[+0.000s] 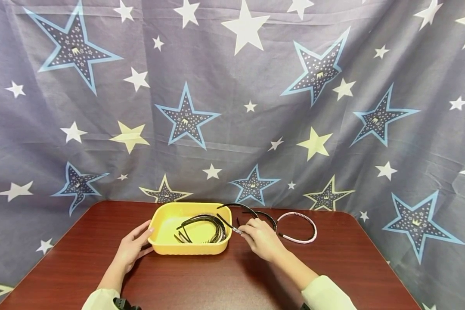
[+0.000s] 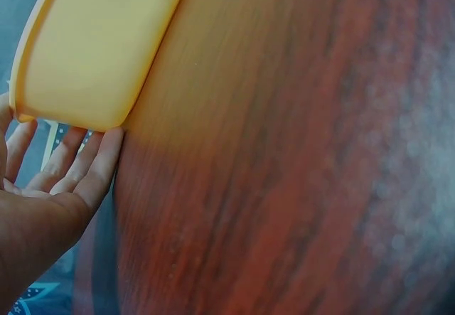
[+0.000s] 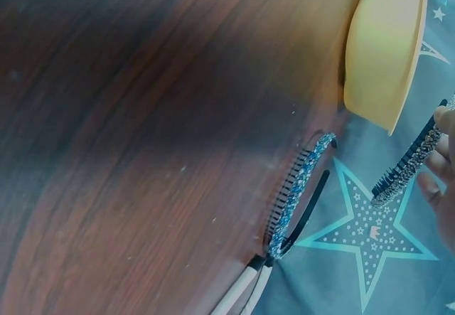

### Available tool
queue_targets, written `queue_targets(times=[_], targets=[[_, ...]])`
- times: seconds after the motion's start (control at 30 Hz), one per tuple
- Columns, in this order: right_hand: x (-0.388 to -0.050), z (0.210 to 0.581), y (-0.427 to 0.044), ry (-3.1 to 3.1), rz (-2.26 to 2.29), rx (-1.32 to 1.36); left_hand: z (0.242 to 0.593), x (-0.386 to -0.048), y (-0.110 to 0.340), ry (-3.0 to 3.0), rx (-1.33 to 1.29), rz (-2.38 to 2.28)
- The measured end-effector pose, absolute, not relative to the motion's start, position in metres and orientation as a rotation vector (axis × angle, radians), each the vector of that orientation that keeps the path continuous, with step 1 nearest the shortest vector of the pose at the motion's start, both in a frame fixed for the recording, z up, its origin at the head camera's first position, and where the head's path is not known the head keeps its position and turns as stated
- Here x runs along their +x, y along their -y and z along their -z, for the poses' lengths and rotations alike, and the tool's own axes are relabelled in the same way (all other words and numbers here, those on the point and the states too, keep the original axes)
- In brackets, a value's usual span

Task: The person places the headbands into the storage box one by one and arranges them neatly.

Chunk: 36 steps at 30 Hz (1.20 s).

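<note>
A yellow plastic basin [image 1: 191, 249] stands on the table with several black headbands [image 1: 218, 228] lying in its right part. My left hand [image 1: 133, 245] holds the basin's left end, thumb at the rim and fingers against the outer wall. At the basin's right side, my right hand [image 1: 261, 237] pinches a black toothed headband with a glittery band [image 3: 416, 160], raised above the table. In the head view its ends point left, over the basin's right rim. Behind that hand lies a blue-glitter headband [image 3: 302, 187], and further right a pale pink headband [image 1: 314, 230].
The dark red wooden table [image 1: 201, 284] ends at the back against a grey curtain [image 1: 224, 150] printed with stars. The blue-glitter and pink headbands lie close together near the table's back right.
</note>
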State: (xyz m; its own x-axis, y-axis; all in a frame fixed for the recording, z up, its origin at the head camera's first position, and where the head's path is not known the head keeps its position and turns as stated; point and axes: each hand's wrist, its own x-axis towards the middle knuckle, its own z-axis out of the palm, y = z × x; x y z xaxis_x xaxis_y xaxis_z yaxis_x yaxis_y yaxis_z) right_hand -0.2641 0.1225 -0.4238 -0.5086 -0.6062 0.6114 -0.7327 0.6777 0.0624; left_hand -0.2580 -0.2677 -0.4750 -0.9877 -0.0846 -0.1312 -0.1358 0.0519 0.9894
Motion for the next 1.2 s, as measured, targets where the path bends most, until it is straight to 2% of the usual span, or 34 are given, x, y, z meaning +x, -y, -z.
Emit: queue_targets(times=[1.2], targets=[[-0.256,0.418,-0.068,2.261,-0.246,1.123,0.475,-0.258,0.267,-2.259,-0.248,-2.126]])
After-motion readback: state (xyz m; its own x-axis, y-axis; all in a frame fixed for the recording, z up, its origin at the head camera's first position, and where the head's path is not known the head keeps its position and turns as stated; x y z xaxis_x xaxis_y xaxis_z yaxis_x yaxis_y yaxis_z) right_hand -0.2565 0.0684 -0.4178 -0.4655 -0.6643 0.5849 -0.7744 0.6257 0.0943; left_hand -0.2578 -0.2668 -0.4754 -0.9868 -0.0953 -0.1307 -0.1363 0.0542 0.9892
